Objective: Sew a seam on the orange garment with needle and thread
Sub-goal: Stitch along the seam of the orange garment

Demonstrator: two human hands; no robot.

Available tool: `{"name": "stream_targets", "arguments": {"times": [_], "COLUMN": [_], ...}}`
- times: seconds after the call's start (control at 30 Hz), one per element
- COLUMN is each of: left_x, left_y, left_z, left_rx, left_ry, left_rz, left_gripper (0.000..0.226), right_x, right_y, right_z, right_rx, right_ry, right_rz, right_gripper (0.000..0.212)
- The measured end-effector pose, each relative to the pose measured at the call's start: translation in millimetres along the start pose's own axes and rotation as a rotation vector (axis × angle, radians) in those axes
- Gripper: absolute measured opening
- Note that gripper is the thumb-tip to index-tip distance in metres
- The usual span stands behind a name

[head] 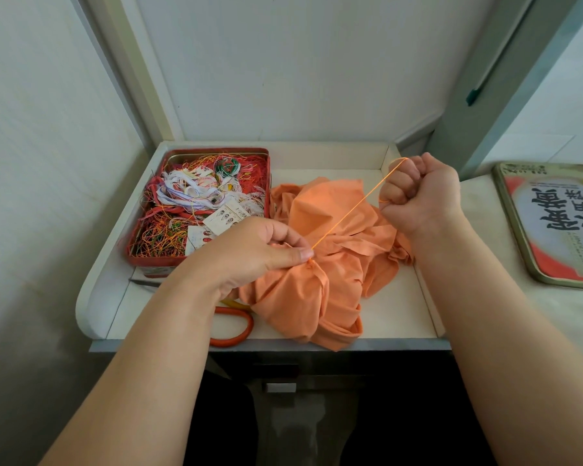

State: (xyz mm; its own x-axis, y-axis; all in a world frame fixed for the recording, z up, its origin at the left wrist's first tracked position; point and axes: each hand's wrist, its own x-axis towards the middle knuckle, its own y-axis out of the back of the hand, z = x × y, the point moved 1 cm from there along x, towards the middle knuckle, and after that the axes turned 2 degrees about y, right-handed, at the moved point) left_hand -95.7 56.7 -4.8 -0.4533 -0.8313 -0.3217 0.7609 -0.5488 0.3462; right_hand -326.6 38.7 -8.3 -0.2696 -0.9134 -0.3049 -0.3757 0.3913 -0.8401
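Head view shows mid-seam work: left hand [254, 252] pinches the orange garment [320, 264] bunched on the tray [401, 297], right hand [418, 190] fisted around taut orange thread [357, 206], needle unseen, stitches likely remaining.

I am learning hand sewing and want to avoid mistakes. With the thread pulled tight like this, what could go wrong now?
1. The right hand pulls the orange thread taut from the spot that the left hand pinches on the orange garment; more force may snap it or pucker the seam.
2. The needle is not visible, so a finger prick is possible.
3. The garment hangs over the tray's front edge and may slide off.
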Motion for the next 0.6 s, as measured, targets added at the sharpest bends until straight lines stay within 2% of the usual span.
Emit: {"name": "stream_targets", "arguments": {"times": [0.07, 0.1, 0.13, 0.2, 0.23, 0.27, 0.33, 0.4, 0.5, 0.6], "left_x": [0.1, 0.2, 0.1, 0.5, 1.4, 1.9, 3.0, 4.3, 7.1, 9.5], "left_y": [1.4, 2.0, 2.8, 4.3, 5.5, 6.8, 9.6, 11.3, 14.2, 14.7], "left_z": [-1.7, -2.4, -3.2, -3.9, -4.4, -4.3, -4.0, -4.0, -5.9, -6.6], "left_rx": [0.014, 0.017, 0.011, -0.037, -0.067, -0.090, -0.107, -0.072, 0.053, 0.119], "left_ry": [-0.005, -0.012, -0.021, -0.049, -0.067, -0.083, -0.113, -0.146, -0.198, -0.237], "left_rz": [0.000, 0.005, 0.018, 0.065, 0.093, 0.121, 0.183, 0.257, 0.368, 0.403], "left_gripper": [0.002, 0.002, 0.001, 0.004, 0.006, 0.007, 0.008, 0.010, 0.014, 0.011], "right_x": [1.1, 1.5, 4.7, 3.6, 2.6, 1.8, -2.6, -2.3, -2.7, -10.9], "right_y": [-0.3, -1.9, -1.4, -0.3, 2.6, 6.1, 8.8, 8.0, 6.6, 3.0], "right_z": [-1.4, -1.6, -1.1, 4.1, 8.1, 12.6, 16.9, 15.3, 9.7, 9.2], "right_rx": [-0.149, -0.348, -0.659, -1.449, -1.748, -1.941, -2.054, -2.047, -2.052, -2.021], "right_ry": [0.038, 0.053, 0.059, 0.037, 0.034, 0.056, 0.138, 0.264, 0.354, 0.456], "right_rz": [0.044, 0.073, 0.100, 0.091, 0.034, -0.036, -0.101, -0.082, -0.037, -0.040], "right_gripper": [0.049, 0.047, 0.044, 0.040, 0.039, 0.040, 0.043, 0.044, 0.040, 0.037]}}
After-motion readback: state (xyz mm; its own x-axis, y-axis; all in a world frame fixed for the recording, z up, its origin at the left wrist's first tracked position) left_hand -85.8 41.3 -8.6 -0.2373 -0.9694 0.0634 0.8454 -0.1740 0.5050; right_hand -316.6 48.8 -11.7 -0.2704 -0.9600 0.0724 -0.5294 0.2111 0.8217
